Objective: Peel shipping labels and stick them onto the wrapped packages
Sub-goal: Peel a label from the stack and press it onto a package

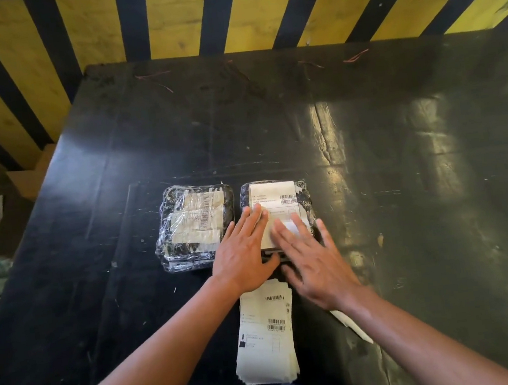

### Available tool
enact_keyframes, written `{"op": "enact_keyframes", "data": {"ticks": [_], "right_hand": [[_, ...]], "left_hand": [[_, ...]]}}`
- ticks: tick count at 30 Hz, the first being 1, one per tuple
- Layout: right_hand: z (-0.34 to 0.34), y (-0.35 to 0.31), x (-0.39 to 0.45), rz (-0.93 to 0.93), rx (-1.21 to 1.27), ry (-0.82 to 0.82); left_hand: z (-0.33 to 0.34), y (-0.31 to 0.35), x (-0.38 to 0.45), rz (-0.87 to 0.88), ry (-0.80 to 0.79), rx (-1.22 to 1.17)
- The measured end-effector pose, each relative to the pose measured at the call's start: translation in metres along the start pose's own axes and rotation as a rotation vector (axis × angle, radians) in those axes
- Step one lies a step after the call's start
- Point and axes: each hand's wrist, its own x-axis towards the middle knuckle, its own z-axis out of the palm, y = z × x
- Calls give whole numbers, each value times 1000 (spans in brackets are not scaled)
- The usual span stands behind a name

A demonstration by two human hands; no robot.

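White label (275, 204) lies on the right package (306, 198); the left hand (242, 253) and right hand (314, 263) press it flat-fingered, neither grip closed.

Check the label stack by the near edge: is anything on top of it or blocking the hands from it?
Partly. The left hand hangs over the far end of the label stack. Both it and the right hand press flat on the right package. Otherwise nothing visible lies on the stack.

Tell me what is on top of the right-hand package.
On the right package lies a white label, with the left hand and right hand flat on its near part. The label's lower part is covered by the hands.
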Motion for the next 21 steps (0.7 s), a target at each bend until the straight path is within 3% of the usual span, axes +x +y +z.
{"op": "enact_keyframes", "data": {"ticks": [6, 11, 16, 21], "right_hand": [[21, 18, -35, 84, -103, -14], [17, 17, -32, 125, -50, 16], [10, 11, -19, 177, -17, -48], [11, 16, -20, 171, -40, -34]], "left_hand": [[-1, -3, 3, 21, -16, 33], [15, 2, -7, 12, -14, 91], [45, 36, -36, 148, -4, 213], [55, 31, -51, 84, -6, 229]]}}
